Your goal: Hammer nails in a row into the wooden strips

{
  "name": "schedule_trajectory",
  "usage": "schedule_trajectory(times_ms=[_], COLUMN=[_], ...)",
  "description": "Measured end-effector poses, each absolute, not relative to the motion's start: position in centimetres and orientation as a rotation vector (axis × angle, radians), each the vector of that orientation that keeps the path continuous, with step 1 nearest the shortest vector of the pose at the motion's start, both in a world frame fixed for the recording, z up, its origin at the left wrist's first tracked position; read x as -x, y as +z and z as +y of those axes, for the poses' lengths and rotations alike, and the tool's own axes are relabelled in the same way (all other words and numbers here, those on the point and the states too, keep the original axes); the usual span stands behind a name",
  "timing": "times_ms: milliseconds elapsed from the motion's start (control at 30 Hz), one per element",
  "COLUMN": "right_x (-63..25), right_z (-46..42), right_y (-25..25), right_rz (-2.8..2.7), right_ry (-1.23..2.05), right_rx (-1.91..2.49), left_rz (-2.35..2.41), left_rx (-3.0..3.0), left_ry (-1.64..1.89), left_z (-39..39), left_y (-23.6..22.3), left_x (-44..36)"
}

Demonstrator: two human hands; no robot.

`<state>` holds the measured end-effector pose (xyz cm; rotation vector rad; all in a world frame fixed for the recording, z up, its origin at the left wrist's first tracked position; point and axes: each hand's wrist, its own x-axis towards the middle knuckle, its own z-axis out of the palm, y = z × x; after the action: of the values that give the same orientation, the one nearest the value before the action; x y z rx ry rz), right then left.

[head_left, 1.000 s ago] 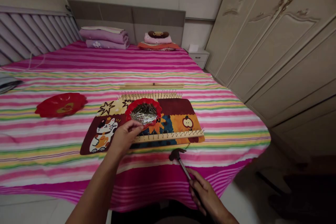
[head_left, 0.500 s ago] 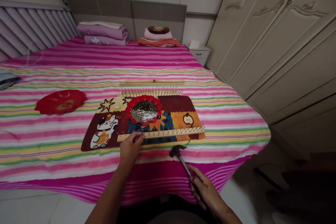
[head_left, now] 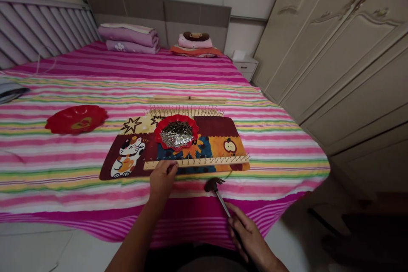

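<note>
By the bed's near edge (head_left: 185,216), the right hand (head_left: 247,234) wraps fingers around the hammer (head_left: 222,203); the left hand (head_left: 162,178) bunches fingers at the nailed strip (head_left: 210,162), pinch unclear, red bowl (head_left: 158,133) just beyond.

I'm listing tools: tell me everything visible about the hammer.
The hammer has a dark claw head, a shiny, metal-looking shaft and a dark grip, partly hidden by the right hand holding it. It slants away from the person, head foremost, claw pointing right, nearer than the wooden strip. Whether its head touches the striped sheet can't be told.
</note>
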<state>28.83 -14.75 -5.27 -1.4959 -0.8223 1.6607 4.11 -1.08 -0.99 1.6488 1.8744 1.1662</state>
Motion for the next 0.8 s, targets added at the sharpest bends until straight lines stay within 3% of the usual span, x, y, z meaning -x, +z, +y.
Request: schedule_trajectory(times_ms=[167,333,500,800], right_x=[-26.9,-24.4,-22.9,-26.0], right_z=[-13.7,-10.2,-7.7,-11.0], right_y=[-0.2,4.0,4.5,3.9], right_rz=[-1.031,-1.337,-1.665,-1.661], right_ry=[1.693,1.483,1.222,1.366], right_rx=[1.420,1.328,1.274,1.343], left_rz=[1.876,1.870,1.883,1.864], left_rx=[-1.820,-1.843,-1.842,-1.810], left_ry=[1.147,1.155,1.156,1.148], left_z=[-1.2,-1.2,-1.2,-1.2], left_y=[-1.6,-1.9,-2.1,-2.0], left_x=[-4.2,-4.2,-4.0,-4.0])
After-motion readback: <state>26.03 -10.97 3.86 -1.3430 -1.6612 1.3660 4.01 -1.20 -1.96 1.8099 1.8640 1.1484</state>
